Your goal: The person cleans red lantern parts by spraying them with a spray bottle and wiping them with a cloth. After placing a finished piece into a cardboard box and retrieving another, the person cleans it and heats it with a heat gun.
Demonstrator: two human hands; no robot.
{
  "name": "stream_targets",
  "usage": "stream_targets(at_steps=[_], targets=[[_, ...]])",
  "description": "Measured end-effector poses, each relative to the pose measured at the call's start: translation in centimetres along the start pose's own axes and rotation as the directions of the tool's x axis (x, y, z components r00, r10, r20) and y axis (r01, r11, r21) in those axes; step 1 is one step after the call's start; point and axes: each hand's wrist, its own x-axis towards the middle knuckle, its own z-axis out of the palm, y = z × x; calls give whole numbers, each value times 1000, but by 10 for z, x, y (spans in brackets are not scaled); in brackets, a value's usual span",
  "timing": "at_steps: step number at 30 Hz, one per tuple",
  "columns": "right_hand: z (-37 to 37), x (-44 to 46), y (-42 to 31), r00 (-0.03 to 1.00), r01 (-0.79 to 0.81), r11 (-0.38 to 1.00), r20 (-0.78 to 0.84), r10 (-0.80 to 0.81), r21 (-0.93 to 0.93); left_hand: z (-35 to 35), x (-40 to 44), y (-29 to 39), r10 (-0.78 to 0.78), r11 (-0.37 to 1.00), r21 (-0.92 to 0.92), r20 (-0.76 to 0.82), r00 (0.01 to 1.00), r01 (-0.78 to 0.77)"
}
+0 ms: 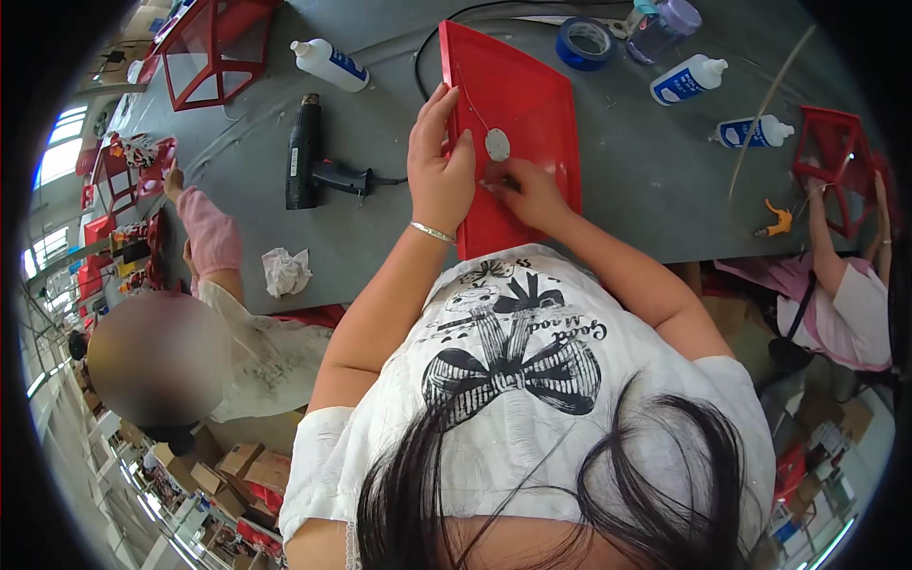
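The red rimmed panel point(522, 103) is held by the tabletop's point(665, 223) near edge, its left rim gripped in the left hand point(442, 176). The right hand point(527, 190) is curled beside the white oval disc point(498, 144); whether anything is pinched cannot be told. The panel is judged light, stiff and smooth, best held by its rims. Leftward, a heat gun point(304, 157) is laid; behind, cardboard boxes point(252, 464) are stacked.

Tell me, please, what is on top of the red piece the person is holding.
A pale oval disc and a thin wire show on the red piece. The left hand and right hand cover parts of it; anything beneath them is hidden.
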Motion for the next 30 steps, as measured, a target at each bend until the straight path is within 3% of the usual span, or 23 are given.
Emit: stream_targets(at_steps=[3,6,9,12,15,18,21,28,30], targets=[[6,6,-45,996,-72,995,55,76,-72,-2,0,2,-15,1000,-23,11,1000,15],[10,-4,-49,984,-153,982,112,141,110,-2,1,-2,-9,998,-68,14,1000,10],[24,0,-47,997,-66,956,-23,76,285,2,3,-4,-17,994,-107,18,1000,19],[25,49,-35,959,59,924,-278,53,377,1,3,-2,1,994,-111,28,1000,2],[20,103,-9,923,15,998,-384,9,59,0,2,0,8,995,-104,49,999,-3],[13,126,-19,919,-144,988,-364,155,59,0,4,1,1,995,-104,56,998,5],[17,140,-40,880,25,968,-465,98,250,0,4,4,-8,997,-82,69,998,13],[29,79,-64,932,98,893,-355,72,439,2,7,1,-7,999,-53,24,1000,8],[21,34,-78,977,-89,822,-110,182,563,3,6,3,-44,998,-48,20,999,45]])
